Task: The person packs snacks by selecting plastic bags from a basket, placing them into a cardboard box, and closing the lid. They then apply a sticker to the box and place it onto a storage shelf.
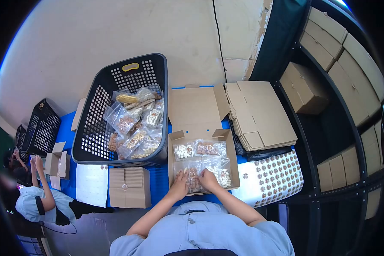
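An open cardboard box [172, 164] stands in front of me with its lid raised at the back. Clear bags lie inside, some with white pieces [184, 151] and some with reddish-brown pieces [207, 148]. My left hand [180, 182] rests flat at the box's front left, on a bag of reddish-brown pieces [193, 179]. Beside it, my right hand [209, 180] has its fingers pressed together at a bag of white pieces [223, 176]; what they hold, if anything, is hidden.
Left of the box stands a black basket [85, 123] of filled bags. Flattened cartons [262, 113] and a sticker sheet [271, 176] lie at the right. A closed box [129, 187] is near the front left. Another person [40, 202] works farther left; shelves hold cartons at far right.
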A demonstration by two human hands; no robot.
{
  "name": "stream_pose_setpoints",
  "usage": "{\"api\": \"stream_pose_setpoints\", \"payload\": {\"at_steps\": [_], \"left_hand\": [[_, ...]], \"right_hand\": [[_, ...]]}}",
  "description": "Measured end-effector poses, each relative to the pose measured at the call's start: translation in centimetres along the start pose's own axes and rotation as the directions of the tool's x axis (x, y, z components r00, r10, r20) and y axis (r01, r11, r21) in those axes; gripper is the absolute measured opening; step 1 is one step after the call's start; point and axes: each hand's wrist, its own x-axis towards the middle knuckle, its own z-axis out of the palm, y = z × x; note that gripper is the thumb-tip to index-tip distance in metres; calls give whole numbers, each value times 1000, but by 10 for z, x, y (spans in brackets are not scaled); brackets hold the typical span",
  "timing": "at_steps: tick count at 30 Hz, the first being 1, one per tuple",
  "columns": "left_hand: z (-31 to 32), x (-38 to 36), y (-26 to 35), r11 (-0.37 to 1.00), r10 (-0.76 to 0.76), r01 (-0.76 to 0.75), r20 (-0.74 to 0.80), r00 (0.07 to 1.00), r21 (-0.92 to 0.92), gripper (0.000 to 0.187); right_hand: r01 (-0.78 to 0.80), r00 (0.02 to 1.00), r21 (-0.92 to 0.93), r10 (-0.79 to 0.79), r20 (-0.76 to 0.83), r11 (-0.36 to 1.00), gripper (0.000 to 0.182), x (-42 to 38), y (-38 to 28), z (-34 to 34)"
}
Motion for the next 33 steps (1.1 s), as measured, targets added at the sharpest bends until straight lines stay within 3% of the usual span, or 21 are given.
{"api": "stream_pose_setpoints", "payload": {"at_steps": [2, 6, 8, 12, 14, 15, 17, 19, 21, 25, 28, 30, 33], "left_hand": [[-3, 0, 0, 999, 4, -4, -13, 1000, 43, 66], [-3, -5, 9, 998, -20, 22, -43, 999, 54, 64], [-8, -7, 16, 996, -78, 78, -6, 997, 46, 63], [-10, -7, 21, 990, -101, 102, -9, 995, 98, 60], [-16, -9, 25, 988, 23, -15, -49, 999, 155, 56], [-16, -7, 25, 988, 19, -11, -51, 998, 152, 56], [-15, -6, 24, 982, 53, -54, 14, 999, 182, 51], [-13, -5, 23, 982, 40, -44, 29, 999, 184, 50], [-12, -4, 22, 982, 30, -38, 45, 999, 187, 49], [-10, -3, 19, 982, 26, -33, 40, 999, 188, 48], [-10, -5, 17, 984, 25, -29, 26, 999, 176, 48], [-10, -4, 17, 984, 25, -29, 27, 999, 174, 48], [-11, -5, 20, 986, 3, -9, 34, 999, 167, 48]], "right_hand": [[28, 1000, 88, -29, 10, 996, 31, 7, 6, 5], [39, 999, -11, -40, -32, 999, 29, 8, 15, -8], [60, 991, -60, -52, 122, 996, 26, 10, 16, -19], [19, 997, -34, -16, 80, 999, 28, -7, -3, -51], [-1, 974, -58, -12, -226, 998, 37, -7, 0, -60], [2, 975, -61, -16, -222, 998, 37, -5, 7, -61], [100, 822, -361, -282, -495, 927, 44, -1, 30, -60], [90, 873, -331, -234, -428, 940, 47, 5, 45, -53], [58, 997, 123, -50, -64, 991, 51, 11, 53, -46], [76, 987, 71, -66, -144, 995, 53, 7, 46, -38], [-17, 998, 54, 20, -55, 998, 54, 3, 35, -47], [-53, 998, 149, 47, 39, 987, 52, 2, 32, -49], [-34, 999, 103, 33, 6, 994, 48, 1, 37, -41]]}}
